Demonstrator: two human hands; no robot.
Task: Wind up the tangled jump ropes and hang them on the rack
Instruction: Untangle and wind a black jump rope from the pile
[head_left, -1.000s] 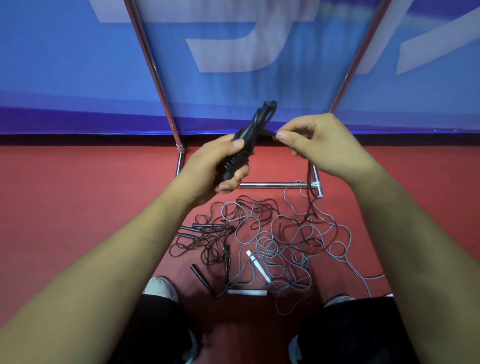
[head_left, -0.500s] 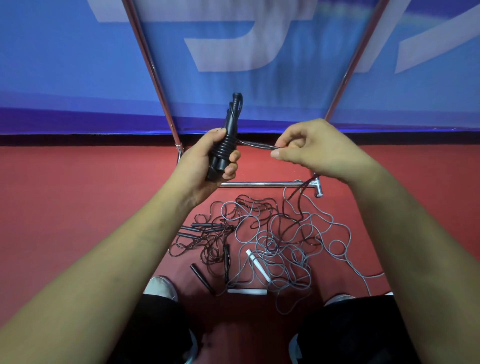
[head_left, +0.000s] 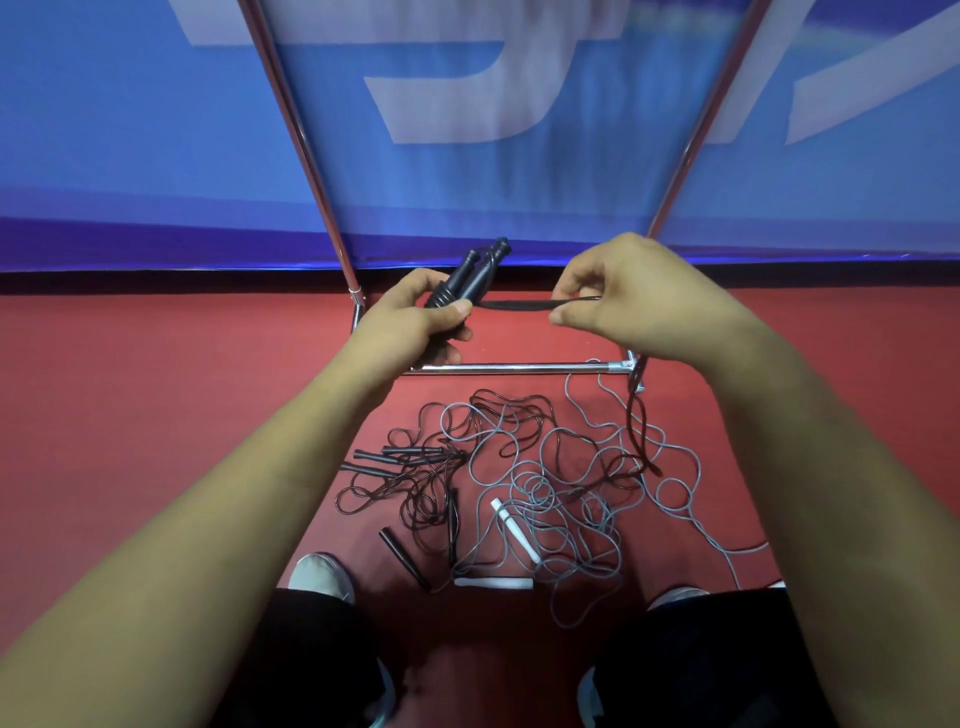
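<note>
Red floor (head_left: 156, 415) carries tangled jump ropes (head_left: 536, 491) and rack base (head_left: 519, 368).

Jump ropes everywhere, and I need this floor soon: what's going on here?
A person is winding one black rope: the left hand grips its two handles, the right hand pinches the stretch pulled taut between them. The rest trails down to a tangle of black and grey ropes on the red floor, by the chrome rack.

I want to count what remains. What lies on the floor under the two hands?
Tangled black ropes and a grey rope, with a white handle, near the rack's base bar. The forearms hide the tangle's sides.
</note>
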